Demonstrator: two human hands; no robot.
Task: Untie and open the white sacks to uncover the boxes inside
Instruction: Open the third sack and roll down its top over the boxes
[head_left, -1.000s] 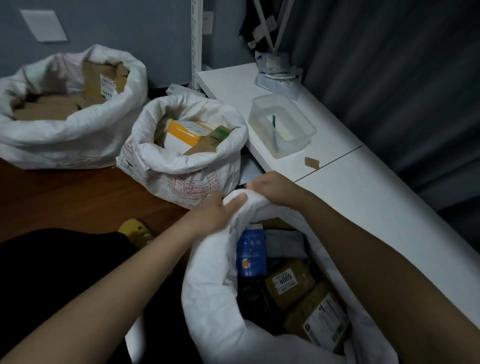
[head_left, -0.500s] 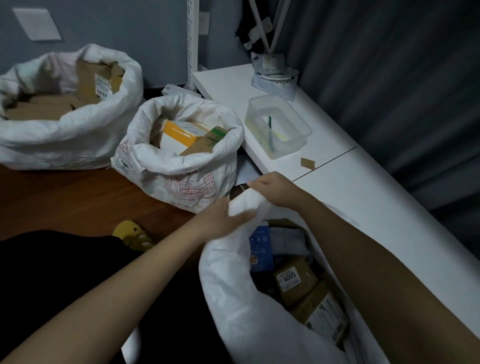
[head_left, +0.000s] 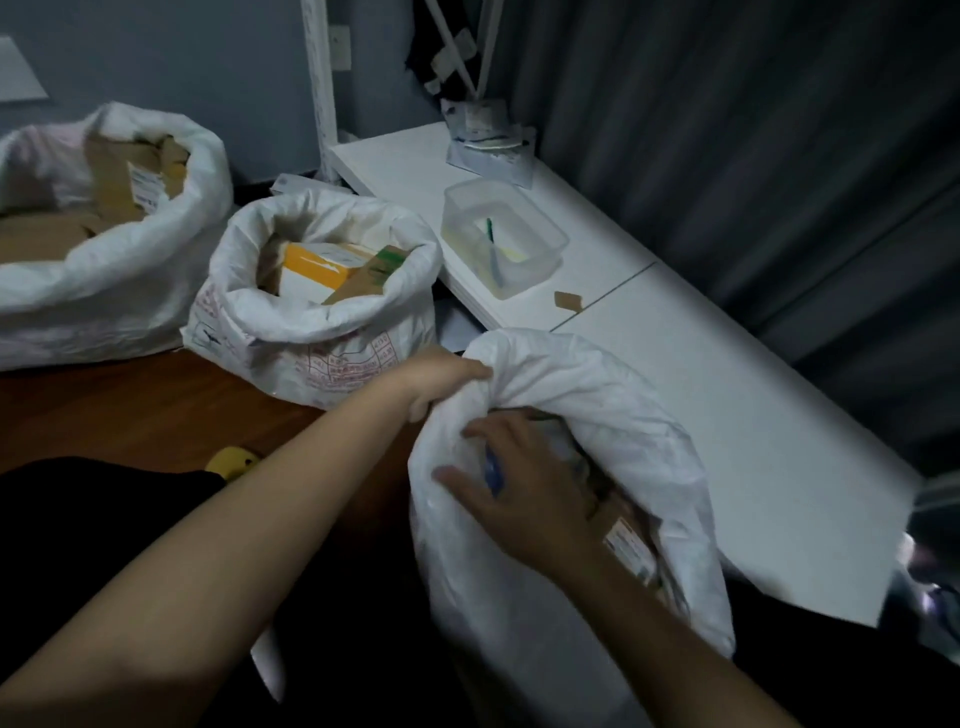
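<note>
The near white sack (head_left: 597, 395) stands open right before me, its rim rolled back. My left hand (head_left: 441, 379) is closed on the rim's far-left edge. Fingers spread, my right hand (head_left: 514, 483) lies inside the mouth against the left wall, holding nothing. Under it, brown labelled boxes (head_left: 626, 535) and a blue packet (head_left: 492, 470) show only in part. Two more white sacks sit open on the wooden floor: a middle sack (head_left: 322, 327) with an orange-and-white box (head_left: 311, 270), and a far-left sack (head_left: 114, 280) with cardboard boxes (head_left: 130, 176).
A low white shelf (head_left: 727, 395) runs along the right beside a dark curtain. On it stand a clear plastic tub (head_left: 504, 244) and a small brown scrap (head_left: 569, 300). A yellow slipper (head_left: 234, 462) lies on the wooden floor (head_left: 130, 410). A white upright post (head_left: 319, 88) rises behind.
My right hand has left the sack's far rim and dropped into the mouth with fingers spread. The rim has been pulled wider and folded over, and my view has shifted right.
</note>
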